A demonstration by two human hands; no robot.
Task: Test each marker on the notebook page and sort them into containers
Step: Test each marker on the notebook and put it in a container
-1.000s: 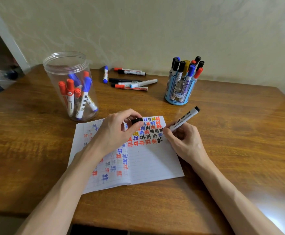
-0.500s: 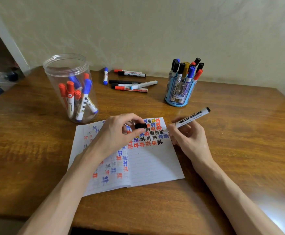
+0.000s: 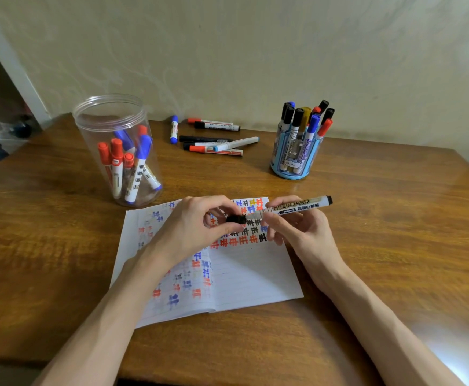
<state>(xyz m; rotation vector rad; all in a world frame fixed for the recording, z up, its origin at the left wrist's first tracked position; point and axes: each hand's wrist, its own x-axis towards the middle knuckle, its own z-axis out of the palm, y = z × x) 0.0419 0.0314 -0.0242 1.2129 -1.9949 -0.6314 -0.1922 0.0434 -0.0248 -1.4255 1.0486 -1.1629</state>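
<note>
Plastic, likely light and slick: my right hand pinches the marker mid-barrel, my left hand its cap at nine o'clock.

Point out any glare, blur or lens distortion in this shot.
Head view: a bright glare patch washes out the table at lower right; the wide lens makes the clear jar look tilted; the dim opening at far left is soft; print on the marker reads sharp.

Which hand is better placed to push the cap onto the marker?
Left. The left hand pinches the black cap close to the marker at its near end, while the right hand grips its barrel.
</note>
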